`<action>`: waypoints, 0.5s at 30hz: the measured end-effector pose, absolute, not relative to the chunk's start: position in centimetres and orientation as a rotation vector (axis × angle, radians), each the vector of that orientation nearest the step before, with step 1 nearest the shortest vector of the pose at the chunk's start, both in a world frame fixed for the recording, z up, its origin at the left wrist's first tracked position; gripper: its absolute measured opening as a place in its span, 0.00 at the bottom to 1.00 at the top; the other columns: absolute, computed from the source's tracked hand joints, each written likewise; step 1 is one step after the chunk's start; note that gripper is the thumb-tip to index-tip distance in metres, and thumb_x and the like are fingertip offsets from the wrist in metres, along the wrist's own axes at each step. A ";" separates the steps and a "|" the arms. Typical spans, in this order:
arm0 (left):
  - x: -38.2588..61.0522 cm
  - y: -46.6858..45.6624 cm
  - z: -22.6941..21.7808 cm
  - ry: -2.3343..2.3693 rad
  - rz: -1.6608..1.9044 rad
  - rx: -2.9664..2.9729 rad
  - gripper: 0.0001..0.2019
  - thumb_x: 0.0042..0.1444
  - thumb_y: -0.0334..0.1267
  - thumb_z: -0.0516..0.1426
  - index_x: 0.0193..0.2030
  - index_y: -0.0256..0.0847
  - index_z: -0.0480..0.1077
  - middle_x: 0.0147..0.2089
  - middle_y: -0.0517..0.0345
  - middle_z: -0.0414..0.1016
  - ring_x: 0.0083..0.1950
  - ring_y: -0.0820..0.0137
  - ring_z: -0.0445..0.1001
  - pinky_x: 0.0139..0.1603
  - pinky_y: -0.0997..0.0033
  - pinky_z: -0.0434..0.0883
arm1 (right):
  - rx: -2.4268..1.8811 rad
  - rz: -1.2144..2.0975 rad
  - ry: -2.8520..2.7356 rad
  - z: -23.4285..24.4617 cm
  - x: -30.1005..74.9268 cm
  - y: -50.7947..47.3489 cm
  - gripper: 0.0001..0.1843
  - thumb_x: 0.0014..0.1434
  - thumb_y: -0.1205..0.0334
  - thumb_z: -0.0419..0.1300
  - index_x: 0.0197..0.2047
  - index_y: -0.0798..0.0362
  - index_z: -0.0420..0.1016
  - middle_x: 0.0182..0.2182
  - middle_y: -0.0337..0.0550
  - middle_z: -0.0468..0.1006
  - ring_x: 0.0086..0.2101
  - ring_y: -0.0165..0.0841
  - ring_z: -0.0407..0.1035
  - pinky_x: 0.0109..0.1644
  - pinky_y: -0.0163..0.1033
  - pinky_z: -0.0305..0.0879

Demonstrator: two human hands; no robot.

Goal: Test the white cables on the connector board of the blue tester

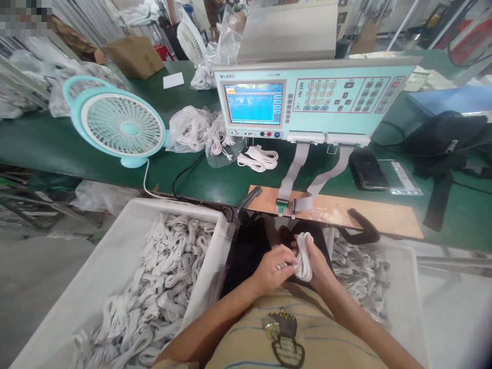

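A coiled white cable point(304, 259) is in my right hand point(316, 259), its loops standing upright in front of my shirt. My left hand point(277, 266) is closed at the coil's left side, with its fingers pinching a short white length of cable that sticks out at the fist. Just beyond my hands, two grey ribbon cables point(299, 166) run down from the light-blue tester point(253, 130) to small connectors point(283, 204) on a wooden board point(384, 218) at the table's edge.
A white bin point(130, 215) of bundled cables stands at my left, another bin point(407, 277) at my right. On the green table point(192, 177) are a blue fan point(119, 125), bagged cables point(192, 128), a loose white bundle point(258, 158), a phone point(369, 169) and a black bag point(442, 138).
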State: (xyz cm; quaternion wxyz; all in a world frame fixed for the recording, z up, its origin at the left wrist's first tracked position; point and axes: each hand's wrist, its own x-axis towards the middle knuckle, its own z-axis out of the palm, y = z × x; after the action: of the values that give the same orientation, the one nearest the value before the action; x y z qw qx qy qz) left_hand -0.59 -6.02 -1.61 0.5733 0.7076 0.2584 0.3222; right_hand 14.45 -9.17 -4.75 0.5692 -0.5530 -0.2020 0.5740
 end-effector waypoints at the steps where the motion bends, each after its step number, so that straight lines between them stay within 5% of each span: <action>1: -0.5 -5.9 -1.6 0.648 0.802 1.615 0.08 0.53 0.39 0.56 0.35 0.40 0.75 0.36 0.51 0.71 0.40 0.67 0.69 0.45 0.69 0.65 | -1.392 1.228 -0.579 -5.1 14.6 -9.3 0.26 0.54 0.39 0.55 0.45 0.53 0.67 0.34 0.45 0.68 0.30 0.35 0.64 0.29 0.38 0.64; 5: -0.3 -5.3 -2.2 0.863 0.894 1.370 0.08 0.52 0.40 0.56 0.31 0.38 0.73 0.35 0.54 0.69 0.35 0.71 0.68 0.39 0.73 0.66 | -1.526 0.677 -1.345 -4.8 15.2 -9.9 0.18 0.58 0.51 0.56 0.48 0.51 0.68 0.44 0.50 0.66 0.45 0.42 0.63 0.48 0.47 0.62; 9: -0.1 -4.3 -3.1 0.977 0.930 1.022 0.11 0.50 0.44 0.57 0.31 0.37 0.71 0.28 0.58 0.69 0.29 0.74 0.67 0.32 0.75 0.64 | -1.282 0.676 -1.852 -2.9 15.6 -10.1 0.13 0.64 0.62 0.47 0.47 0.49 0.70 0.39 0.47 0.70 0.39 0.35 0.67 0.44 0.40 0.66; 15: 0.3 -3.9 -2.7 0.893 0.837 0.768 0.13 0.44 0.44 0.62 0.32 0.35 0.72 0.24 0.60 0.69 0.24 0.77 0.65 0.27 0.78 0.62 | -1.237 0.674 -2.067 -1.4 16.1 -9.2 0.14 0.65 0.61 0.46 0.48 0.51 0.69 0.35 0.49 0.72 0.34 0.36 0.68 0.38 0.40 0.66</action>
State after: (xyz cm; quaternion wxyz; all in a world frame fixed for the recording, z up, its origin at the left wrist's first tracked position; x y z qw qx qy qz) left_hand 0.33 -3.86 -2.65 0.7502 0.3514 0.4088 0.3829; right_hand 16.13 -9.22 -1.40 0.3146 -0.4694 -0.7844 0.2558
